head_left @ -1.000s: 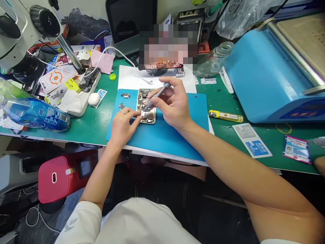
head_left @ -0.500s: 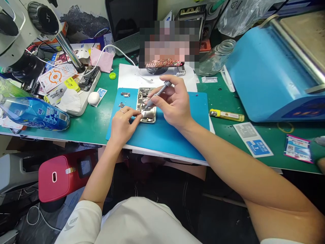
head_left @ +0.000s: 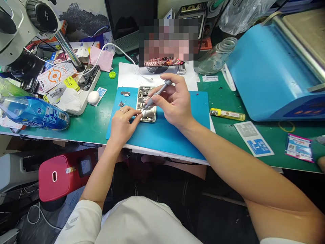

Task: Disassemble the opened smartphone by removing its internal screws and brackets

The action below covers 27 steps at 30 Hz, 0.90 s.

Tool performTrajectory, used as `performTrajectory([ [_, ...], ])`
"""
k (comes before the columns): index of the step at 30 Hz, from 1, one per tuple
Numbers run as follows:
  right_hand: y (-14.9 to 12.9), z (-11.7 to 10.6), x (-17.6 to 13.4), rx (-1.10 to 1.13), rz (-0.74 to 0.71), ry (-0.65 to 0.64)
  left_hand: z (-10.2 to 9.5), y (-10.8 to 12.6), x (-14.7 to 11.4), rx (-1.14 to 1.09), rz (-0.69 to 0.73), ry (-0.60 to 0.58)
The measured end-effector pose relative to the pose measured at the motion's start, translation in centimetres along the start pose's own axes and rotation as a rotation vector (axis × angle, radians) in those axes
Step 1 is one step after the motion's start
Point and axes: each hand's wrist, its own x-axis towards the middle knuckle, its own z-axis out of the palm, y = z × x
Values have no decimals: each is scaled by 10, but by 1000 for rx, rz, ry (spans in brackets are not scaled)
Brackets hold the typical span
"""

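An opened phone (head_left: 149, 114) lies on a blue mat (head_left: 167, 139), its inner parts exposed. My right hand (head_left: 176, 101) grips a slim grey screwdriver (head_left: 160, 90), slanted so its tip meets the lower left part of the phone. Close by that tip, my left hand (head_left: 124, 123) rests at the phone's left edge, thumb and forefinger nearly together; whether something small is between them I cannot make out. Left of the phone on the mat are two small loose parts, a flat dark and silver one (head_left: 125, 93) and a smaller metal one (head_left: 121, 104).
A microscope (head_left: 30, 34) and a blue bottle (head_left: 35, 113) stand at the left. Behind the mat are a tablet (head_left: 165, 62) and white cable (head_left: 122, 52). To the right lie a yellow cutter (head_left: 227, 114), a glass jar (head_left: 218, 56) and a large blue machine (head_left: 266, 74).
Both hands and the screwdriver hold nearly the same position over the phone. The view has shifted very slightly.
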Motion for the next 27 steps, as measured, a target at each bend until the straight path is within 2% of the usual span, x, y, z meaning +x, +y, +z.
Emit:
performTrajectory([
  [27,-4,1,0,2,1,11,-1,3,-1,27,8,8],
])
